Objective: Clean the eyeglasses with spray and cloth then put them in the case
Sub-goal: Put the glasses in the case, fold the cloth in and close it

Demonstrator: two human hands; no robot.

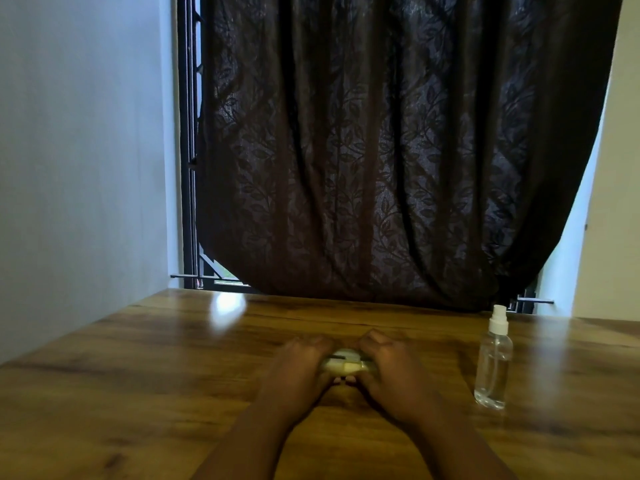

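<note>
Two bare forearms reach forward over the wooden table (145, 393). The left hand (298, 370) and right hand (391, 372) meet at the table's middle, fingers curled around a pale yellowish case (344, 362) between them; most of it is hidden, and whether the eyeglasses are inside cannot be told. To the right, apart from the hands, stands a clear spray bottle (493, 362) with a white cap. Beyond the far edge hangs a dark leaf-patterned curtain (381, 150).
</note>
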